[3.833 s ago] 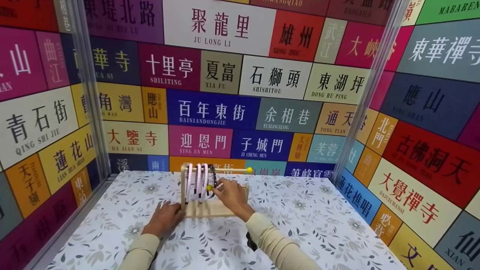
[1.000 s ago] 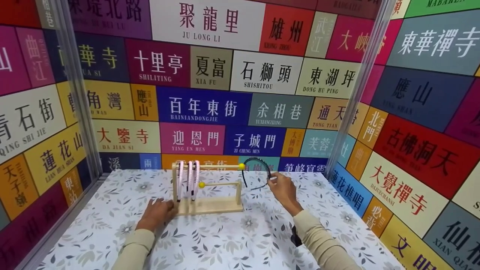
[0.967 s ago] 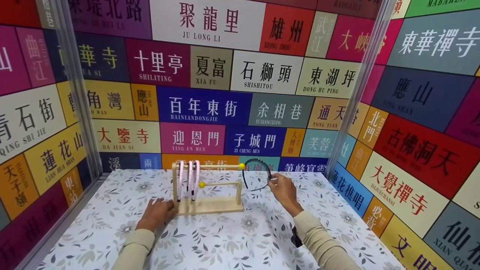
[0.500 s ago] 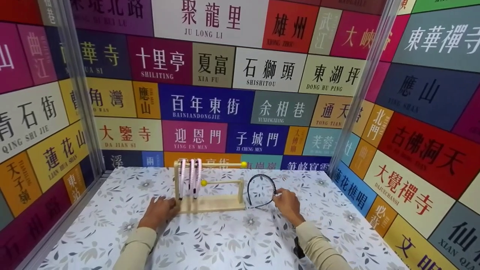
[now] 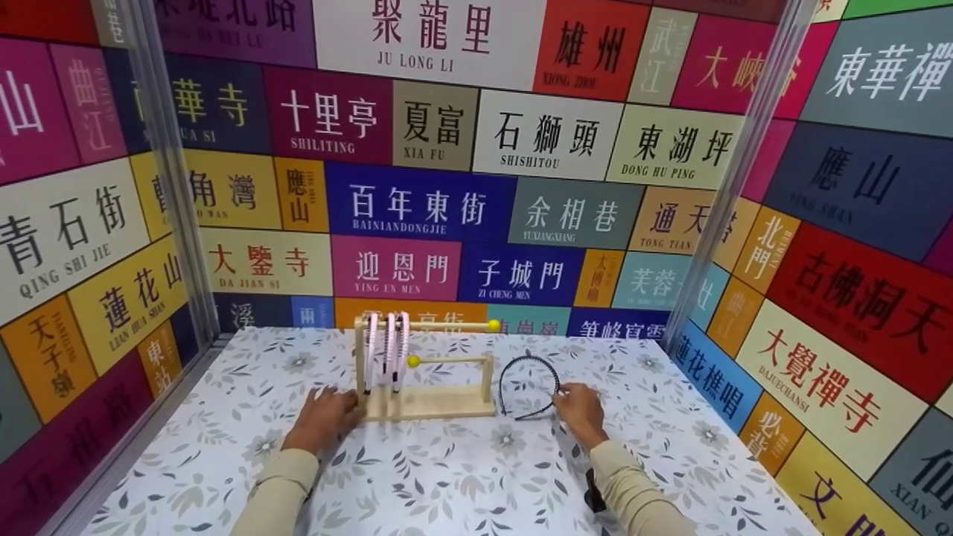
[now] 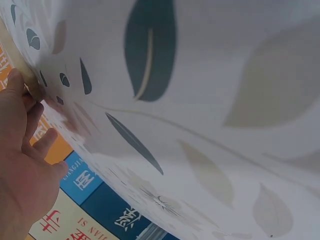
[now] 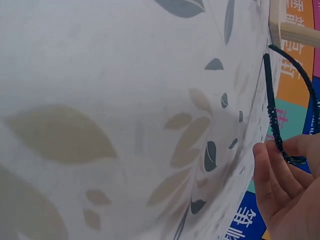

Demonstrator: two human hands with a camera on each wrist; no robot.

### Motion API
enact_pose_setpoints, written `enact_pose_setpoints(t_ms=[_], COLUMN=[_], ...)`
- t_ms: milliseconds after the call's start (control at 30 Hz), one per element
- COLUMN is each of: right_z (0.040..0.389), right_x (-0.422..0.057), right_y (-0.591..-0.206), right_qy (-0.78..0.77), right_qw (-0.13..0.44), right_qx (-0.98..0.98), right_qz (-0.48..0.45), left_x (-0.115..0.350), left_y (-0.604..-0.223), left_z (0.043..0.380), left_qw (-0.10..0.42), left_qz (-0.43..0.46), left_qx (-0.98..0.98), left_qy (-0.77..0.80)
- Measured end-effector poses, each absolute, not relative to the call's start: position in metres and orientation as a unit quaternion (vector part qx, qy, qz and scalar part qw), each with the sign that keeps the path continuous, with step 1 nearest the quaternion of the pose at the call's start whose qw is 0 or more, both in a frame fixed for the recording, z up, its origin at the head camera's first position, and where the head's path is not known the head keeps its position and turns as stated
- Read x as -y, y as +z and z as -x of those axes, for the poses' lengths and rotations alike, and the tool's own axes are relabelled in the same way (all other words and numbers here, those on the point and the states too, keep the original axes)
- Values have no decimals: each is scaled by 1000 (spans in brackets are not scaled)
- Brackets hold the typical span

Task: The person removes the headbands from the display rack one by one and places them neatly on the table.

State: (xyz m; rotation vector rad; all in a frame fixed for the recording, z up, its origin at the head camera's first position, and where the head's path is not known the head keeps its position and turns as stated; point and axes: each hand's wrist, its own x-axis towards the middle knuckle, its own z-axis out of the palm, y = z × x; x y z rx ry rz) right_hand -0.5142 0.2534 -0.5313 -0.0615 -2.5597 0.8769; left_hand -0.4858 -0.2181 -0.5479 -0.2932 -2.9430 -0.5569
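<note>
My right hand point(image 5: 579, 411) pinches a thin black toothed headband point(image 5: 501, 387) by its side, just right of a wooden stand point(image 5: 432, 406). The headband stands upright, its ends at the tablecloth; in the right wrist view the fingertips meet around the black headband point(image 7: 272, 112) near its curve. Pink headbands point(image 5: 391, 353) hang at the left part of the stand's upper bar. The lower bar carries none. At the stand's left end, my left hand point(image 5: 325, 418) grips the wood; in the left wrist view, fingertips close on the wooden end point(image 6: 25, 75), the other fingers loosely bent.
Yellow balls cap the upper bar point(image 5: 493, 326) and the lower bar point(image 5: 414, 361). The table point(image 5: 417, 484) wears a white leaf-patterned cloth. Colourful sign-covered panels point(image 5: 417, 208) with metal corner posts enclose its back and sides.
The right hand has drawn the black headband off the stand's bar to the right, then lowered it to the table. The left hand stays at the stand's left end; the pink headbands still hang there.
</note>
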Motion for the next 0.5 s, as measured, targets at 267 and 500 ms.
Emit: enact_pose_setpoints(t_ms=[267, 500], right_z=[516, 522], right_x=[-250, -247], right_y=[-544, -548], right_qy=[322, 314], right_qw=[235, 259], right_qx=[917, 913], right_qz=[19, 11], left_x=[214, 217], left_y=[-547, -548], left_z=[479, 481], left_qw=[81, 76], left_qz=[103, 89], left_qx=[971, 971], left_qy=[-200, -209])
